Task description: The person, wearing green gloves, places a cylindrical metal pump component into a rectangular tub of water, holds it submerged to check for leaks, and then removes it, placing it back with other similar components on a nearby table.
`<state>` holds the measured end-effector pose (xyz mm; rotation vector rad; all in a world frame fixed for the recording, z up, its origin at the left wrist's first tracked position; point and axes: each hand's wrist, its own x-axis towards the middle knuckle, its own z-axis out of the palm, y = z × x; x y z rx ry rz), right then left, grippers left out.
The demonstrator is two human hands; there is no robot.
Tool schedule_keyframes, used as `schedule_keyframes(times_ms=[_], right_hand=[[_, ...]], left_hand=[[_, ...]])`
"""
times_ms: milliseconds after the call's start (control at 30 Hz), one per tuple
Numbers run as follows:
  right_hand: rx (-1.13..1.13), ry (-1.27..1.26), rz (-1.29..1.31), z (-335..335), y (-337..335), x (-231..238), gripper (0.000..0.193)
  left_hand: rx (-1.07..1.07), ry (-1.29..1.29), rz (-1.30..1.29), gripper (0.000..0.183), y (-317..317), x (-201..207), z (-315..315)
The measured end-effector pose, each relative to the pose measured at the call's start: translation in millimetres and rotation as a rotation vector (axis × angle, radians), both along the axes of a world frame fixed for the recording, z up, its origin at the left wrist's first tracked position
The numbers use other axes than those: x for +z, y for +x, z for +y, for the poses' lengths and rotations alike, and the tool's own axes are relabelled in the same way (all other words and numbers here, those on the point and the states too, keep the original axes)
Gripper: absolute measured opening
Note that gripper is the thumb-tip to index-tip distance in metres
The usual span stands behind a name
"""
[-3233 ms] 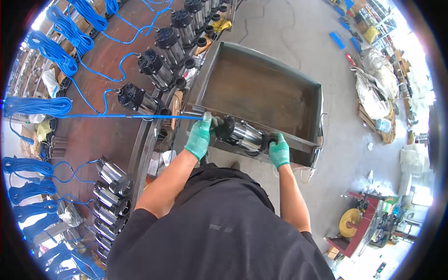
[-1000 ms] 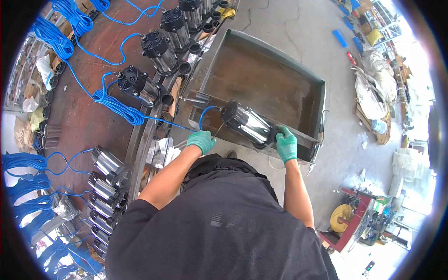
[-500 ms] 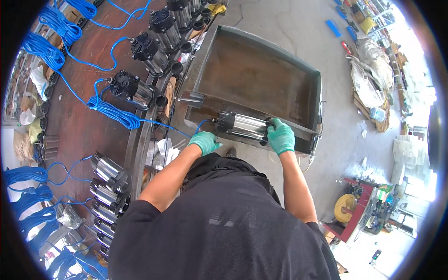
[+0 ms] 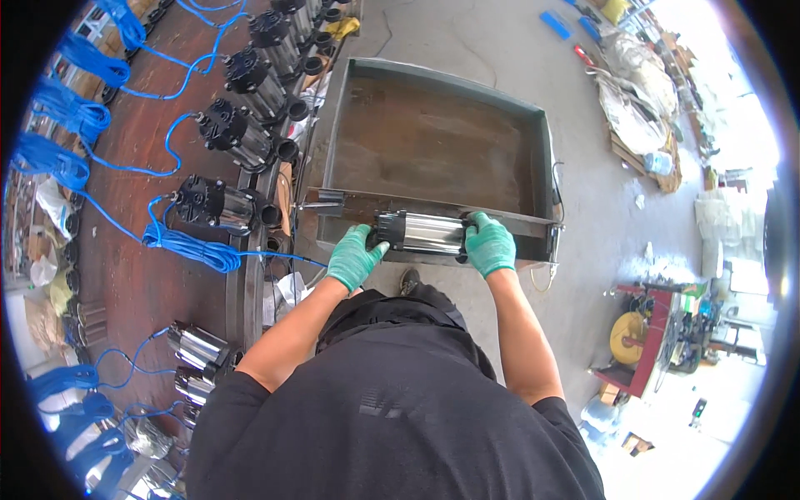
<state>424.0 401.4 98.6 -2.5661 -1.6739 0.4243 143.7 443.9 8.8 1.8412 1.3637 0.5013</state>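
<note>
A steel-bodied submersible pump (image 4: 429, 232) with black ends lies sideways in front of me, over the near part of a metal tank (image 4: 343, 125). My left hand (image 4: 354, 258), in a green glove, grips its left black end, thumb and fingers apart around it. My right hand (image 4: 490, 247), gloved the same, is closed on the other end. A blue cable (image 4: 283, 257) runs from the bench towards my left hand, which hides where it meets the pump. A small grey metal fitting with a rod (image 4: 327, 202) sits at the tank's left edge.
On the brown bench (image 4: 137, 225) to the left, several similar pumps (image 4: 218, 204) stand or lie with coiled blue cables (image 4: 196, 250). A red cart with a yellow reel (image 4: 629, 337) stands at the right. Plastic-wrapped goods (image 4: 633, 92) lie on the far right floor.
My left hand has moved from the cable side up onto the pump's left end. The pump has shifted slightly left, with my right hand still on it. The whole view has also shifted.
</note>
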Motion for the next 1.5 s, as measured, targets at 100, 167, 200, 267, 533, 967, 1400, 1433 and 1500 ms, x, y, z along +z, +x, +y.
schedule_keyframes(times_ms=[100,167,200,267,533,967,1400,1433,1500], right_hand=[[-0.023,0.002,0.006,-1.4,-0.6,0.9,0.028],[-0.039,-0.071,0.050,-5.5,4.6,9.5,0.035],[-0.066,-0.065,0.052,-10.0,5.5,6.5,0.035],[-0.002,0.129,0.203,-20.7,17.6,-2.6,0.050],[-0.608,0.377,0.319,-126.4,123.8,-80.2,0.048],[-0.888,0.417,0.291,-140.2,203.8,-150.7,0.039],[-0.637,0.431,1.067,-137.9,152.0,-93.6,0.019],[-0.386,0.383,0.926,-136.3,141.8,-90.4,0.021],[-0.343,0.359,0.973,-126.0,119.0,-79.0,0.022]], left_hand=[[-0.002,0.001,0.009,0.049,4.1,-2.6,4.9],[-0.054,-0.109,0.022,0.050,8.3,5.4,8.9],[-0.080,-0.104,0.024,0.050,7.8,5.3,8.1],[-0.011,0.054,0.041,0.052,15.2,0.3,1.0],[0.214,0.001,-0.058,0.063,27.1,-3.5,-11.8],[0.209,-0.036,0.086,0.066,40.2,9.8,-7.3],[0.165,-0.113,0.133,0.073,44.6,17.9,0.4],[0.169,-0.128,0.133,0.078,50.0,27.4,0.7],[0.169,-0.154,0.114,0.079,46.4,21.8,1.1]])
